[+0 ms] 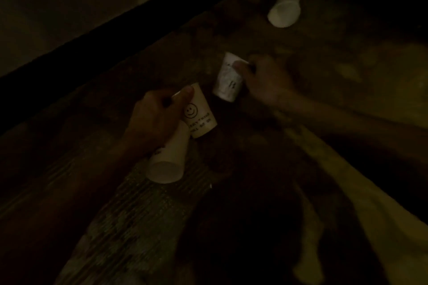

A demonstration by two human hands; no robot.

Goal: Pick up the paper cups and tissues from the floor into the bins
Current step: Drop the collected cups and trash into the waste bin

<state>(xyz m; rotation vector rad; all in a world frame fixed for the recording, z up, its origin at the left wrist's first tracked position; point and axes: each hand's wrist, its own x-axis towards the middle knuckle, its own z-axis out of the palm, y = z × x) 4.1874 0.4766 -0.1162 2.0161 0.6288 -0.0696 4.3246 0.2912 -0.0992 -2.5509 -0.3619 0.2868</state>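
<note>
The room was very dim. The left hand [150,120] was curled round two cups at once: the smiley cup [200,114], pinned by the thumb near its rim, and a plain cup [168,162] tucked lower in the palm with its base poking out. The right hand [266,81], blurred, seemed to be pinching the third cup [228,81] at its rim; I couldn't tell whether that cup was off the rug [129,227] or resting on it. A far cup [284,8] lay on its side well apart, untouched. No bins or tissues were in sight. To me the left hand's double hold looked like the weak spot: the plain cup could slide out. In that gloom, tissues could easily be missed.
</note>
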